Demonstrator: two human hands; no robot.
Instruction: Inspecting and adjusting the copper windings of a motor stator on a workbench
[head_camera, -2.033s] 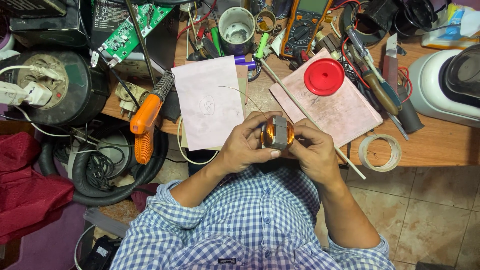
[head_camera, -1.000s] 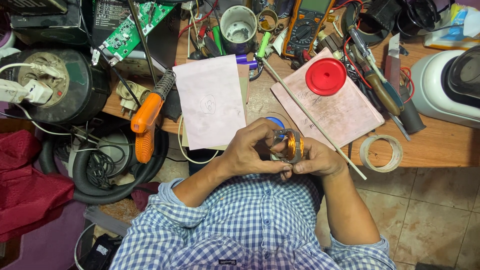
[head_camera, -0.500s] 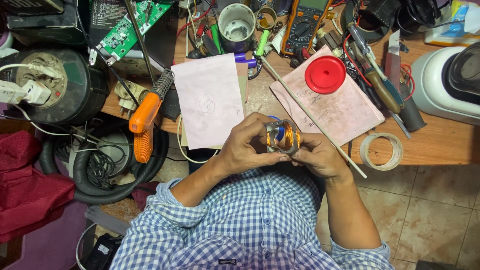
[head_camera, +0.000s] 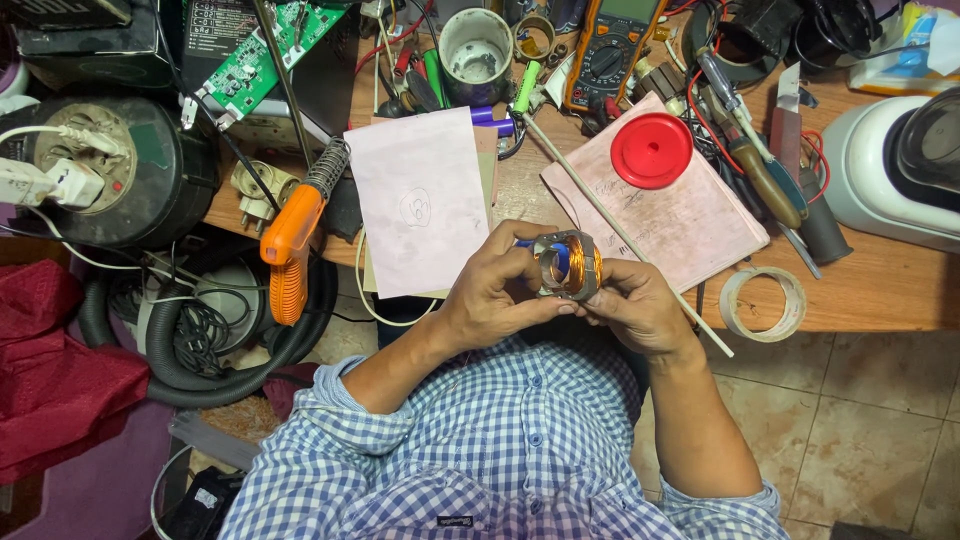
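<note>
— Over the near edge of the cluttered wooden workbench (head_camera: 880, 290), what are the hands on?

— Both are closed on a small grey metal motor stator with copper-coloured windings (head_camera: 567, 265). The left hand (head_camera: 500, 290) wraps it from one side, fingers curled over the top; the right hand (head_camera: 635, 305) clamps it from the other side. It sits between the two, held off the bench, above the lap of the blue checked shirt (head_camera: 500, 450).

— Any containers?

— A round grey metal cup (head_camera: 475, 42) stands at the far side of the bench, open, its inside smeared white; I cannot tell what is in it. A red round plastic lid (head_camera: 651, 150) lies flat on a pink worn notebook (head_camera: 690, 225), covering nothing.

— What else lies close by?

— A pale pink sheet of paper (head_camera: 420, 200) just to the left of the hands, an orange-handled soldering gun (head_camera: 295, 245) hanging over the bench edge, a thin pale rod (head_camera: 610, 215) running diagonally past the stator, and a roll of clear tape (head_camera: 763, 303) to the right. Farther back sit a yellow multimeter (head_camera: 615, 45) and a green circuit board (head_camera: 255, 60).
</note>
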